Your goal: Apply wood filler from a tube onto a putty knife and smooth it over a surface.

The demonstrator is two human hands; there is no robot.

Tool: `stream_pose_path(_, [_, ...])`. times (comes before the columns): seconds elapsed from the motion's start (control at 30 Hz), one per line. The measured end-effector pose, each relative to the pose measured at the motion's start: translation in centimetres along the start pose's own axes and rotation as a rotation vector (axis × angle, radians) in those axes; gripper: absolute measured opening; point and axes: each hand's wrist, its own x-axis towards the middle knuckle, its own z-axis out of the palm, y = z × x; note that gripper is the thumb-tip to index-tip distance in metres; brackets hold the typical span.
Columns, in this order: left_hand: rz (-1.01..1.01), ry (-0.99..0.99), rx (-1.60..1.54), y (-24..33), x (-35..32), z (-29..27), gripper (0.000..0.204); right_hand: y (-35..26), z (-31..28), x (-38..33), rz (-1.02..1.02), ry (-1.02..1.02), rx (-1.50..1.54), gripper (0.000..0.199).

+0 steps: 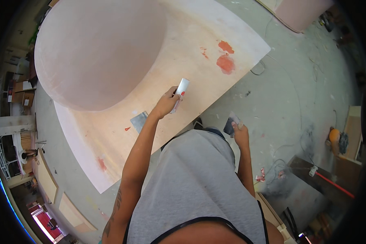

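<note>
My left hand reaches over a large pale board, its fingers wrapped round a white tube with a silvery end and red marks. Beside that forearm, a flat grey putty spreader lies on the board, partly hidden by my arm. Off the board's near edge, my right hand is closed on another putty spreader, dark with a whitish smear. Orange-red filler patches mark the board to the right, with smaller spots at the left.
A big smooth rounded form rises from the board's far left. On the grey floor lie thin cables. At the lower right are a red hose or rod and a dark panel. Loose boards lie at the lower left.
</note>
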Motion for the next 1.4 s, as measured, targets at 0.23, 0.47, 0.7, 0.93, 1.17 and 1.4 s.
stream_pose_path(0.23, [0.238, -0.102, -0.178, 2.3, 0.4, 0.6, 0.046, -1.7, -1.3, -0.7, -0.066, 0.029, -0.122, 0.039])
stream_pose_path(0.47, [0.226, -0.016, -0.112, 2.7, 0.5, 1.5, 0.05, -2.6, -1.0, -1.1, -0.066, 0.005, -0.058, 0.038])
stream_pose_path(0.7, [0.26, 0.087, -0.195, 1.6, 0.5, 2.8, 0.049, -1.6, 0.6, -0.7, -0.193, -0.007, -0.069, 0.036])
stream_pose_path(0.93, [0.209, 0.088, -0.351, 1.0, 0.4, 3.8, 0.04, -2.2, 0.8, -0.8, -0.144, -0.033, -0.088, 0.037])
stream_pose_path(1.17, [0.058, 0.163, -0.434, 0.3, 0.5, 4.4, 0.036, -2.3, 0.4, -0.5, -0.118, -0.009, -0.131, 0.04])
stream_pose_path(1.4, [-0.033, 0.237, -0.717, -1.5, 1.0, 4.2, 0.043, -2.5, 0.6, -0.2, -0.159, -0.031, -0.11, 0.04])
